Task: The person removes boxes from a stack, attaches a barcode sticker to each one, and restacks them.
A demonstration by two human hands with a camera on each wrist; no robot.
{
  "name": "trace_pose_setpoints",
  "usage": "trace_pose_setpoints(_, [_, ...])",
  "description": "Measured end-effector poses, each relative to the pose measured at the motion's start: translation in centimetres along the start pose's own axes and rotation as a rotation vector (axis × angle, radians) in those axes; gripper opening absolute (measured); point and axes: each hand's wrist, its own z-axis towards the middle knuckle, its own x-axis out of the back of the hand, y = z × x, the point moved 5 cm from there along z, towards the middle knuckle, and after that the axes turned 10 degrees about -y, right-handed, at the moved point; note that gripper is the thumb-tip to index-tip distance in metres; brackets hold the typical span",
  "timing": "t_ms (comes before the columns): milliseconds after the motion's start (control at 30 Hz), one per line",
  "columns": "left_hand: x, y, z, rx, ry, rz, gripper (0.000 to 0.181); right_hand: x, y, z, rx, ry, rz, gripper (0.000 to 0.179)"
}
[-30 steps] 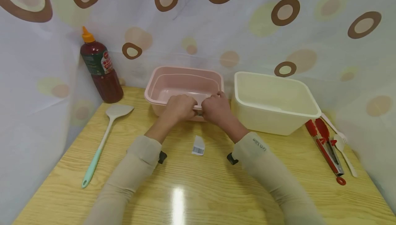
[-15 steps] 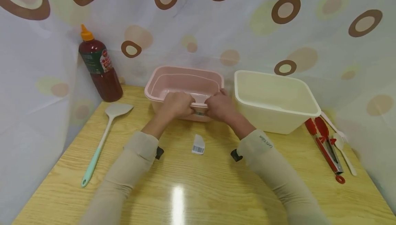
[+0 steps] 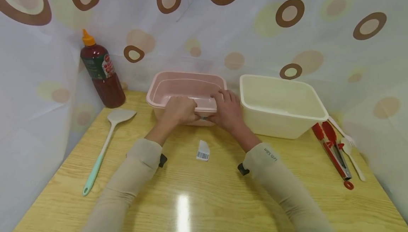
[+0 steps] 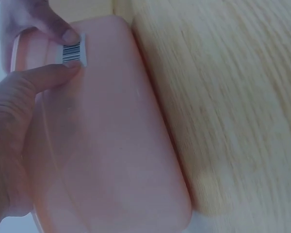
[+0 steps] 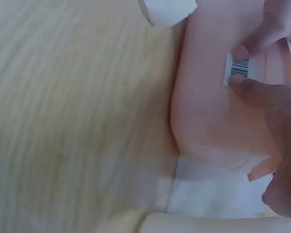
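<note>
A pink plastic bin [image 3: 188, 83] stands upright at the back middle of the table. On its front wall is a white barcode sticker [image 4: 72, 53], also visible in the right wrist view. My left hand [image 3: 180, 111] grips the bin's front rim, fingers curled over it and hidden inside, its thumb on the sticker's edge. My right hand [image 3: 227, 109] holds the same rim farther right, with fingers reaching over into the bin. Its thumb [image 5: 252, 91] presses the opposite edge of the sticker. A torn white label with a barcode [image 3: 203, 150] lies on the table before the bin.
A cream bin [image 3: 283, 125] stands close on the right. Red-tipped tongs [image 3: 333, 150], a pale spoon [image 3: 352, 157] and a pink fork [image 3: 341, 129] lie beyond it. At left are a turner [image 3: 105, 147] and a red sauce bottle [image 3: 102, 76]. A patterned curtain [image 3: 197, 23] hangs behind.
My hands have drawn slightly apart along the rim, uncovering the barcode sticker. The right hand's fingers have loosened from a tight curl and now spread over the rim. Both bins stay put.
</note>
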Motion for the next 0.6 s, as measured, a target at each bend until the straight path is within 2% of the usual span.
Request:
trace_pose_setpoints(133, [0.0,-0.3,0.0,0.002,-0.012,-0.018,0.038,-0.6,0.0,-0.6,0.004,0.126,0.116,0.109])
trace_pose_setpoints(267, [0.1,-0.3,0.2,0.002,-0.026,-0.014,0.038,-1.3,0.1,-1.5,0.023,0.226,0.185,0.116])
trace_pose_setpoints(400, [0.1,-0.1,0.2,-0.006,-0.032,-0.008,0.036,-2.0,0.5,-2.1,-0.003,0.235,0.213,0.119])
trace_pose_setpoints(600, [0.0,0.0,0.1,0.004,-0.037,-0.011,0.036,-2.6,1.1,-2.5,-0.071,0.169,0.268,0.111])
